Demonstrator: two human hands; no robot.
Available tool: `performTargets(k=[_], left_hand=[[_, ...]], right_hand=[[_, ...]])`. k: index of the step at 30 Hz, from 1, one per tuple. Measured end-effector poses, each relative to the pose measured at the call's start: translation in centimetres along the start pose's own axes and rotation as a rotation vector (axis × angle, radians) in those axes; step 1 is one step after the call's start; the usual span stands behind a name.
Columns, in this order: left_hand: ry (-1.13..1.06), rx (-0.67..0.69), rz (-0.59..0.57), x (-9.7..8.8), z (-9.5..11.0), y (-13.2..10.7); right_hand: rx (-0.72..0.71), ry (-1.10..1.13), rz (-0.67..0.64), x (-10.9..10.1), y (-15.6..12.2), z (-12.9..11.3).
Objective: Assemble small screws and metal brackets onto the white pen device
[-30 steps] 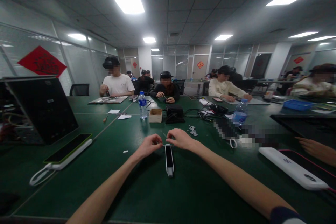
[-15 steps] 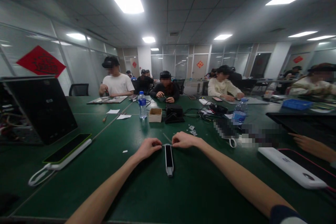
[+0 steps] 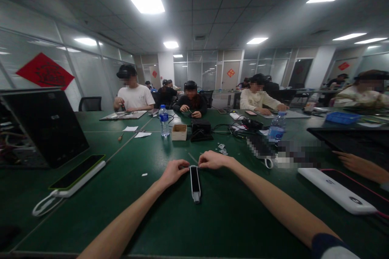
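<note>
A slim, long device (image 3: 195, 182) with a black face, white edges and a grey near end lies on the green table (image 3: 237, 218), pointing toward me. At its far left corner, the fingers of my left hand (image 3: 175, 172) are closed in a pinch. My right hand (image 3: 214, 160) pinches at the far right corner, its palm turned down. My fingers cover whatever small part lies between their tips. A thin strip (image 3: 192, 157) rests just beyond the hands, and small metal plates (image 3: 222, 150) lie past my right hand.
A small cardboard box (image 3: 179, 132), a water bottle (image 3: 164, 120) and a black stand (image 3: 201, 130) are ahead. On the left are a phone (image 3: 77, 172) and a black computer case (image 3: 48, 123). A white power bank (image 3: 336, 191) and another person's hand (image 3: 360, 166) are at right.
Both hands stay at the device's far end; my left fingers have come slightly closer to it. The view has shifted slightly.
</note>
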State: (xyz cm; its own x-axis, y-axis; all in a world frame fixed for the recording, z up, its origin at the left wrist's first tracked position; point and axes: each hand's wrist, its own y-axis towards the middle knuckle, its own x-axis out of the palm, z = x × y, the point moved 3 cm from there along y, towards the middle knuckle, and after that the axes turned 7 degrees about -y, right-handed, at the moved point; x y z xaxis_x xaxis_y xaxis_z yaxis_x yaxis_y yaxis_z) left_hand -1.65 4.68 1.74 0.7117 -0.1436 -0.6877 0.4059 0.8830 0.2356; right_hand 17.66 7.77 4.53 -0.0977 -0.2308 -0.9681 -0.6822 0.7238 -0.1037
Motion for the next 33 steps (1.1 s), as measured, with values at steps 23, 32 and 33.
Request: performTargets(k=[23,32,33], left_hand=[[0.38,0.197,0.002,-1.2,0.9,-0.5],[0.422,0.149,0.029,-1.4,1.3,-0.5],[0.432,0.149,0.035,-1.5,1.5,-0.5]], right_hand=[[0.364,-0.345,0.21,0.5,-1.2,9.3],[0.369,-0.4,0.202,0.3,-1.1,7.7],[0.371,-0.414,0.201,0.3,-1.0,7.5]])
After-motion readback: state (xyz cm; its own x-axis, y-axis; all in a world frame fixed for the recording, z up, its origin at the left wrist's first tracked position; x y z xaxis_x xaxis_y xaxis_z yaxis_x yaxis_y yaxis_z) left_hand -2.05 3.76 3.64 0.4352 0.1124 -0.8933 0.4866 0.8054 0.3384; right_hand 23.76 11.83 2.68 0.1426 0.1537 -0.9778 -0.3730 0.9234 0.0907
